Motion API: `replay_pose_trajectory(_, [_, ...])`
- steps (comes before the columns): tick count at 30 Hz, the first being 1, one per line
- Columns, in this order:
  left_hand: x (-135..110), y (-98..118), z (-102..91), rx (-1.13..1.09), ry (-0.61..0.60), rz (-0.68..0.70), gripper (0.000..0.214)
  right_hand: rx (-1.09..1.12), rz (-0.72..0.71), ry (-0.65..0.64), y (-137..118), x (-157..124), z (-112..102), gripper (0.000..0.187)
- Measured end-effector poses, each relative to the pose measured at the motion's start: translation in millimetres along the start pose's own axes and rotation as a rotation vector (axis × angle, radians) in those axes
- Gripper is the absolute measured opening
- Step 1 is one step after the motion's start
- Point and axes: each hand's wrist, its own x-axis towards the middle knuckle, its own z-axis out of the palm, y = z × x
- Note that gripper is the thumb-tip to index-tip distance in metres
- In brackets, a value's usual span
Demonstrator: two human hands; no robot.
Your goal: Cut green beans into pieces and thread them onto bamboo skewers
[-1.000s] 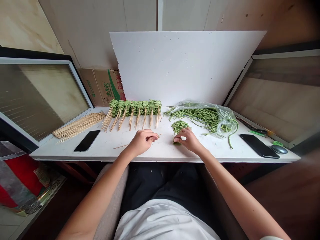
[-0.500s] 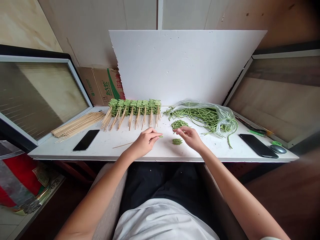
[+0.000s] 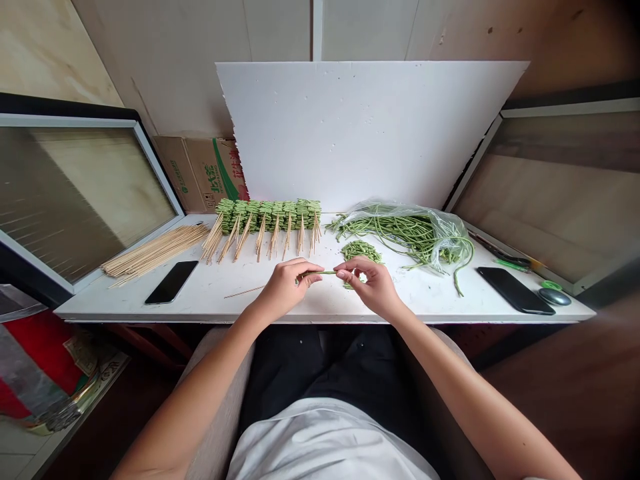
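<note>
A short length of green bean (image 3: 327, 272) runs level between my two hands, just above the front of the table. My left hand (image 3: 286, 288) pinches its left end, and my right hand (image 3: 371, 287) pinches the other end between thumb and fingers. Behind my right hand lies a loose pile of cut bean pieces (image 3: 361, 250). A smaller stack of cut pieces is mostly hidden by the right fingers. Left of my left hand, a single bamboo skewer (image 3: 243, 292) rests on the table, its far end covered by that hand.
Bean-loaded skewers (image 3: 270, 217) are stacked at the back. Bare skewers (image 3: 157, 250) and a phone (image 3: 171, 282) lie left. Long beans (image 3: 410, 233) in a plastic bag, another phone (image 3: 515, 290) and a mouse (image 3: 554, 297) are right. A white board (image 3: 373, 133) stands behind.
My right hand has moved left and down, away from the bean pile, to meet the left. Both hands now grip the bean, which shows stretched between them.
</note>
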Motion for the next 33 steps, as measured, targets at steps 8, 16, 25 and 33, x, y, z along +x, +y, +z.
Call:
replay_pose_trajectory(8, [-1, 5, 3.2, 0.007, 0.014, 0.086, 0.009, -0.056, -0.168, -0.039, -7, -5, 6, 0.017])
replay_pose_trajectory(16, [-4, 8, 7.4, 0.012, -0.035, 0.113, 0.013, -0.085, -0.271, -0.014, -10, -8, 14, 0.012])
replay_pose_trajectory(25, [-2, -8, 3.7, 0.068, -0.074, 0.085, 0.025, -0.054, -0.275, -0.132, -10, -11, 18, 0.02])
replay_pose_trajectory(33, [4, -21, -10.3, 0.007, -0.022, -0.079, 0.011, -0.395, -0.116, -0.062, 60, 9, -20, 0.029])
